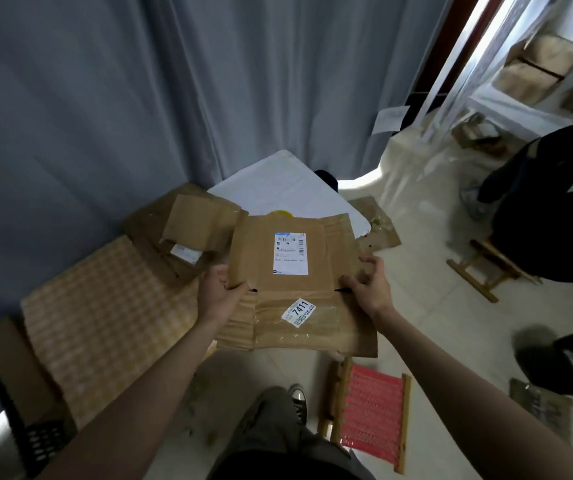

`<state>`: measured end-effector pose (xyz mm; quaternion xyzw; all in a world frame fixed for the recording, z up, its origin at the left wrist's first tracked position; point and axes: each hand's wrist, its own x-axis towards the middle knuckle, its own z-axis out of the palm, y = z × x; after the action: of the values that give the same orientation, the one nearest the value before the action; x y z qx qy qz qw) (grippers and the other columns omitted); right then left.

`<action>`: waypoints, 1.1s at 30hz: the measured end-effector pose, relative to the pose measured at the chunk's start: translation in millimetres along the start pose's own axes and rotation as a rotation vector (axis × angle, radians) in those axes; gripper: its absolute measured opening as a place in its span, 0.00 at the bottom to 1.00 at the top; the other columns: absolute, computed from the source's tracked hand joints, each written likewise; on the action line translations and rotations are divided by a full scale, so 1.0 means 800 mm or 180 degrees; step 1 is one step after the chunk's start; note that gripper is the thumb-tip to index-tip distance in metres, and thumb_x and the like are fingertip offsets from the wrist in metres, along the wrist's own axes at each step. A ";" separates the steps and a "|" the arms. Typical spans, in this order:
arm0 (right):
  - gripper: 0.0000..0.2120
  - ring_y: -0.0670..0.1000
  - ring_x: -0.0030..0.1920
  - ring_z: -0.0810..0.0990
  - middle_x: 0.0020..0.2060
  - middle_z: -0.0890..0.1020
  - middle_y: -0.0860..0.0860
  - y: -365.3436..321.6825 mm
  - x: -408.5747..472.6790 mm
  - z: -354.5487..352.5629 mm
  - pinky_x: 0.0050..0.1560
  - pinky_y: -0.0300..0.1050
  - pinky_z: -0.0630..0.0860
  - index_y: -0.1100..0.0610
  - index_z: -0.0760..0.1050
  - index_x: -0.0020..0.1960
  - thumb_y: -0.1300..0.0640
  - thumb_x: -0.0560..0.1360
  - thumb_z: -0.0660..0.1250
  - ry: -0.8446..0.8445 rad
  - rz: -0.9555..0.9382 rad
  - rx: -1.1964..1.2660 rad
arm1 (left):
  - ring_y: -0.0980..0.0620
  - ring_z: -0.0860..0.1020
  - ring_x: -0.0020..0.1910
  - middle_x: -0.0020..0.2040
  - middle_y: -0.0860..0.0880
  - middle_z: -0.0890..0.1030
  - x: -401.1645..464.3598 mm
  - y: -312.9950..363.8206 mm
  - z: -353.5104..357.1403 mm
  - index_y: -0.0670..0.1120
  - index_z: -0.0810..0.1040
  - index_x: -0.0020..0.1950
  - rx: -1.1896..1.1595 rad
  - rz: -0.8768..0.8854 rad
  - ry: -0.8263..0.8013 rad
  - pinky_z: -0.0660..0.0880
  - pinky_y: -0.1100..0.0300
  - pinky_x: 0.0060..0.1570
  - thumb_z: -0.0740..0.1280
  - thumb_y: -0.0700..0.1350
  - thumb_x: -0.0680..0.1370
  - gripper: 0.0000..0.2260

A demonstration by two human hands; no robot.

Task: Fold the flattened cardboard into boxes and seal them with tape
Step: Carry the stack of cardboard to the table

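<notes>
— While both hands are gripping it, where is the cardboard (295,285) sitting?
— Lifted over the floor (427,317). Left hand (216,293) is pinching its left edge; right hand (370,285) is curling fingers (351,283) round the right edge. Label (290,253) is facing up.

Grey curtain (139,98), checkered cushion (105,313), red-slatted wooden stool (371,414), black bag (555,216) on pale floor (434,306).
</notes>
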<state>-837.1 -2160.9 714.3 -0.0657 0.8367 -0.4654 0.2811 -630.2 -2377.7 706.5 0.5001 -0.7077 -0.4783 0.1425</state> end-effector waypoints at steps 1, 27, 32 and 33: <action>0.26 0.56 0.50 0.82 0.56 0.80 0.55 -0.003 0.013 0.000 0.55 0.58 0.79 0.45 0.64 0.62 0.54 0.71 0.75 -0.0006 0.0026 -0.0033 | 0.53 0.78 0.51 0.53 0.48 0.78 0.010 0.003 0.007 0.50 0.74 0.56 -0.0018 -0.0003 -0.0017 0.78 0.53 0.53 0.80 0.49 0.65 0.24; 0.24 0.48 0.44 0.78 0.53 0.78 0.53 -0.120 0.330 0.063 0.52 0.52 0.81 0.53 0.63 0.68 0.57 0.77 0.71 -0.0897 -0.0149 -0.1226 | 0.50 0.76 0.53 0.59 0.48 0.75 0.251 0.017 0.104 0.46 0.72 0.66 -0.0143 -0.0807 0.0366 0.71 0.63 0.44 0.78 0.50 0.71 0.27; 0.27 0.42 0.42 0.76 0.49 0.77 0.49 -0.123 0.371 0.069 0.52 0.49 0.79 0.53 0.63 0.70 0.57 0.76 0.72 -0.1253 -0.0457 -0.1353 | 0.51 0.76 0.50 0.54 0.51 0.73 0.237 0.021 0.123 0.44 0.72 0.68 -0.0150 -0.0925 0.0757 0.70 0.65 0.43 0.78 0.48 0.72 0.28; 0.28 0.42 0.42 0.76 0.48 0.77 0.48 -0.123 0.379 0.071 0.50 0.47 0.78 0.52 0.63 0.70 0.57 0.75 0.72 -0.1349 -0.0537 -0.1372 | 0.50 0.76 0.50 0.53 0.52 0.73 0.231 0.021 0.128 0.44 0.73 0.67 -0.0172 -0.0929 0.0881 0.71 0.65 0.43 0.78 0.48 0.71 0.28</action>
<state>-1075.0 -2370.5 647.3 -0.2884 0.8305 -0.2749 0.3892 -794.7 -2478.4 617.7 0.6543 -0.5884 -0.4393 0.1809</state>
